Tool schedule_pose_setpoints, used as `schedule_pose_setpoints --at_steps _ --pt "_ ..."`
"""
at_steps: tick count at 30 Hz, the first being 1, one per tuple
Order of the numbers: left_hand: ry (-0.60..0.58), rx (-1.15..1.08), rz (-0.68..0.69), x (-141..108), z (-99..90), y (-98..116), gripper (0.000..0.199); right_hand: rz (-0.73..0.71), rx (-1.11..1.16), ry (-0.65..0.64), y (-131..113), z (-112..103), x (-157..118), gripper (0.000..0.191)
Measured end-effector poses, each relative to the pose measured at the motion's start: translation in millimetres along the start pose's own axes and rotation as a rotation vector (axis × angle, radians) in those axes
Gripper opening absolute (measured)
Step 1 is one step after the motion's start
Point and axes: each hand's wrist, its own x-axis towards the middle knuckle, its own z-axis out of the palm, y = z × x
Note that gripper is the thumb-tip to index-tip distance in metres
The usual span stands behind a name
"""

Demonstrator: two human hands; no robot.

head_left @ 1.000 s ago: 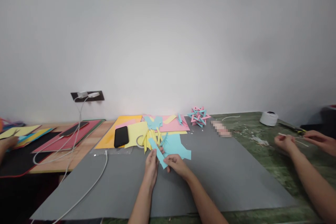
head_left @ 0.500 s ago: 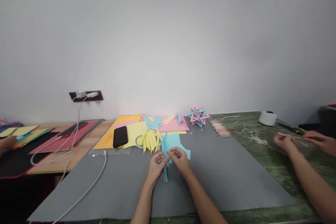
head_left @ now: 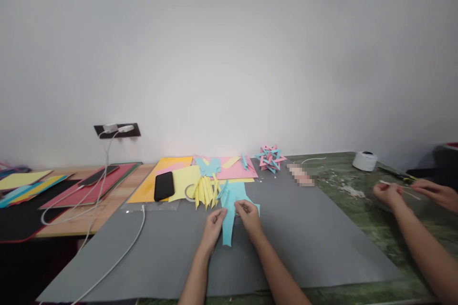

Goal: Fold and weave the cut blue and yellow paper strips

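A strip of blue paper (head_left: pixel 228 228) is stretched between my two hands above the grey mat (head_left: pixel 304 248). My left hand (head_left: pixel 213 225) pinches its left edge. On the opposite edge, the fingers of my right hand (head_left: pixel 247 215) are closed. Just beyond them lie a larger piece of blue paper (head_left: pixel 243 190) and a fan of folded yellow paper (head_left: pixel 203 191). A few thin folded blue pieces (head_left: pixel 222 188) rest beside the yellow ones.
A black phone (head_left: pixel 164 186) lies at the left on coloured sheets. Behind stands a pink and blue paper star (head_left: pixel 271 158). A white cable (head_left: pixel 125 252) crosses the mat. At the right, another person's hands (head_left: pixel 391 195) hold thin sticks near a white roll (head_left: pixel 364 161).
The blue strip, earlier narrow and folded together, is now spread open flat. My hands have moved slightly apart. The other person's hand at the far left has left view.
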Motion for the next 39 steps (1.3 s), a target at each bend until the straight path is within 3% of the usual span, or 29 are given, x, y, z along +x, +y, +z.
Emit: schedule_pose_setpoints --at_steps 9,12,16,22,24,27,29,34,39 --pt "-0.061 -0.106 -0.018 5 -1.7 -3 0.042 0.038 0.035 0.199 3 -5 1 0.03" --pt "-0.003 -0.101 -0.024 8 -4.3 -6 0.043 0.042 0.053 0.276 4 -9 2 0.029" --pt "0.089 -0.167 -0.02 10 -6.5 -9 0.041 0.035 0.049 0.269 2 -9 2 0.029" --pt "0.171 -0.209 0.025 13 -7.5 -15 0.035 -0.179 -0.184 0.408 -6 1 -9 0.029" --pt "0.186 -0.209 0.046 14 -7.9 -17 0.035 -0.221 -0.299 0.277 -9 4 -15 0.031" --pt "0.175 -0.211 0.072 13 -8.2 -17 0.036 -0.267 -0.443 -0.071 -13 7 -21 0.027" --pt "0.16 -0.207 0.078 12 -8.1 -15 0.037 -0.275 -0.51 -0.186 -13 7 -23 0.024" --pt "0.084 -0.2 0.062 9 -7.2 -9 0.038 -0.324 -0.539 -0.28 -13 7 -21 0.022" --pt "0.039 -0.202 0.049 7 -6.2 -5 0.042 -0.305 -0.598 -0.256 -14 6 -19 0.021"
